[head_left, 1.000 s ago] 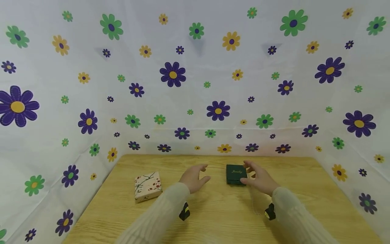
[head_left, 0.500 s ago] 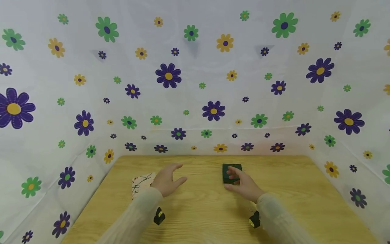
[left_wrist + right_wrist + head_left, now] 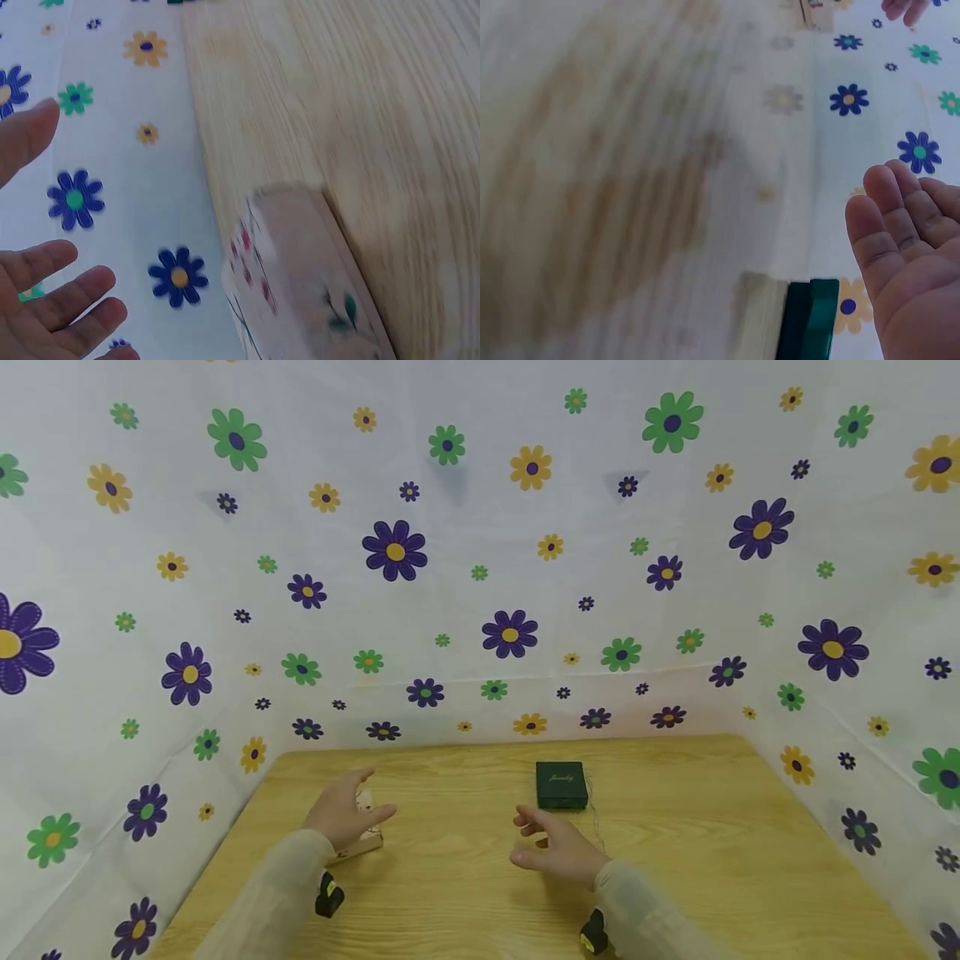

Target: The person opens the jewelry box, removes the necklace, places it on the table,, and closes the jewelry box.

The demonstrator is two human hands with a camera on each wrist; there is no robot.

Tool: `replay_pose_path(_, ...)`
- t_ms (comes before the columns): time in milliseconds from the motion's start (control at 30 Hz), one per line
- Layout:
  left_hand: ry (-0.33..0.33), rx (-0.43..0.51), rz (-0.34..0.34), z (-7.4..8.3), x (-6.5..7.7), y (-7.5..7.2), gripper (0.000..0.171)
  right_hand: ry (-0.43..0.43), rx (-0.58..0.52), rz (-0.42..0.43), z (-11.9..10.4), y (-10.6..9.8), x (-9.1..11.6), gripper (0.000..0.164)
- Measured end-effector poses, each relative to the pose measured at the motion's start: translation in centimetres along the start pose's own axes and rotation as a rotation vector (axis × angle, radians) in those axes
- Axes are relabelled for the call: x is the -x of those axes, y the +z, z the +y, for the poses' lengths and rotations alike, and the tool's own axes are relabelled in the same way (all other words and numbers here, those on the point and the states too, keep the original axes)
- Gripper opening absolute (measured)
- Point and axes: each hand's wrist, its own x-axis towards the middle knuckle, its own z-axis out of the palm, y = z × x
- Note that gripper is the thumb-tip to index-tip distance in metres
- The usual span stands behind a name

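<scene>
My left hand (image 3: 339, 814) is over the cream box with a flower-and-twig print, its thumb and fingers spread and holding nothing. Much of that box (image 3: 369, 843) is hidden behind the hand in the head view; the left wrist view shows the printed box (image 3: 300, 277) lying on the wood, apart from the fingers. Nearer to me than the dark green box (image 3: 561, 785), my right hand (image 3: 557, 850) hovers with loosely bent fingers and nothing between them. Gold lettering marks the green box's lid. A thin pale cord (image 3: 596, 814) trails from its right side toward my right wrist.
Both boxes rest on a light wooden table (image 3: 450, 893). A white sheet with green, yellow and purple flowers (image 3: 510, 585) rises behind the table and along both sides. Black wrist cameras (image 3: 328, 895) hang below the cream sleeves.
My left hand has moved left, over the printed box. The right hand has come away from the green box, leftward and toward me. The head view has turned slightly right.
</scene>
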Motion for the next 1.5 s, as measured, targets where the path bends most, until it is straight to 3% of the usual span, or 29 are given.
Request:
replay_pose_path(200, -0.058, -0.075, -0.062, -3.9, 0.1, -0.5, 0.11, 0.024, -0.069, -0.062, -0.3, 1.8, -0.1, 0.077)
replay_pose_path(367, -0.093, -0.103, -0.111, -6.6, 0.2, -0.7, 0.122, 0.022, -0.033, -0.11, -0.6, 3.1, 0.0, 0.08)
replay_pose_path(500, -0.149, -0.11, -0.14, -8.8, 0.3, -0.3, 0.13, 0.005, -0.017, -0.14, -0.8, 4.0, 0.0, 0.081)
replay_pose_path(733, -0.173, -0.145, -0.167, -11.9, 0.5, 0.8, 0.143, 0.002, -0.014, -0.18, -1.1, 4.9, 0.1, 0.079)
replay_pose_path(867, -0.194, -0.107, -0.174, -12.5, 0.3, 1.3, 0.149, -0.006, 0.009, -0.177, -1.2, 4.9, 0.0, 0.077)
replay_pose_path(1033, -0.19, -0.067, -0.174, -12.1, 0.1, 1.3, 0.152, -0.007, 0.01, -0.173, -1.2, 4.7, 0.1, 0.078)
replay_pose_path(1500, -0.196, -0.039, -0.124, -12.4, 0.3, 1.9, 0.14, -0.002, 0.009, -0.157, -0.9, 4.7, 0.1, 0.077)
